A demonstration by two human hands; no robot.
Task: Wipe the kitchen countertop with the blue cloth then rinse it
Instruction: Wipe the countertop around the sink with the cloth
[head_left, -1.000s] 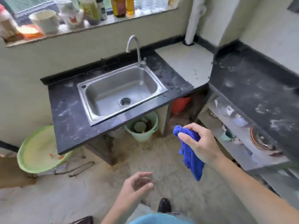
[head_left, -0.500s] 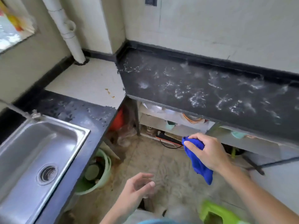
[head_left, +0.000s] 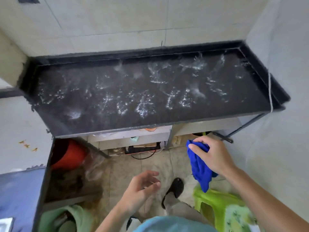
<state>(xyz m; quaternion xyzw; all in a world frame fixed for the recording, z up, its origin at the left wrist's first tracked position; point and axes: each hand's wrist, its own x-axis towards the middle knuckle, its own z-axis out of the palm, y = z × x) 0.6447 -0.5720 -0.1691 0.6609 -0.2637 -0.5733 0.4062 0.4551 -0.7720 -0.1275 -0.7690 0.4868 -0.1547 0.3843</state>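
Right hand grips blue cloth — cloth hangs vertical, tail down; left hand relaxed, holding nothing.

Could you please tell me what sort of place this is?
Probably a small home kitchen: a smeared black countertop runs along a tiled wall, open shelves of household items sit beneath it, and the right hand holds a blue cloth.
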